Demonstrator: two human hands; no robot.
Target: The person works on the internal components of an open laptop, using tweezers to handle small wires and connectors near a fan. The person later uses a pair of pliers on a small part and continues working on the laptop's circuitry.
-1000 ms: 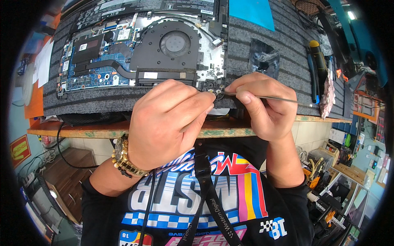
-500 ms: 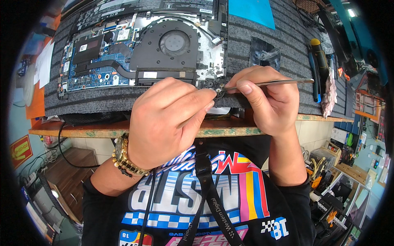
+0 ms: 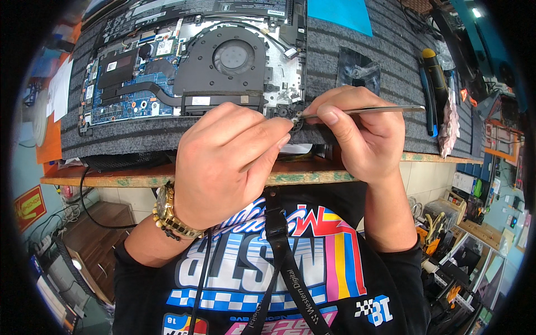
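Head view, seen from the bench side. The opened laptop (image 3: 272, 70) lies on a striped grey mat (image 3: 134, 132), its inner side up, so the fan (image 3: 232, 56), blue circuit board (image 3: 120, 110) and battery (image 3: 223, 9) all face the worker. The ribbed cloth presumably cushions the casing and keeps it from sliding.

Right hand (image 3: 360, 134): thumb and fingers gripping a slim metal tool (image 3: 391, 109), tail sticking out past the knuckles, tip directed at the small dark part (image 3: 297, 124) by the laptop's near right corner. Held close to the working end, probably for fine control. Whether the tip touches, I can't tell.

Left hand (image 3: 226, 159): fingers curled, thumb and forefinger meeting at the same dark part from the other side. Seems to steady it; whether anything is pinched between them, I can't tell, as the fingers cover the spot. The part sits between the two hands, pale spots showing on it.

Off to the right, a yellow-ended screwdriver (image 3: 434, 67) lies next to a blue-tipped tool (image 3: 430, 114), within reach yet away from the work. Dark pouch (image 3: 359, 66) nearer, just beyond the right hand.
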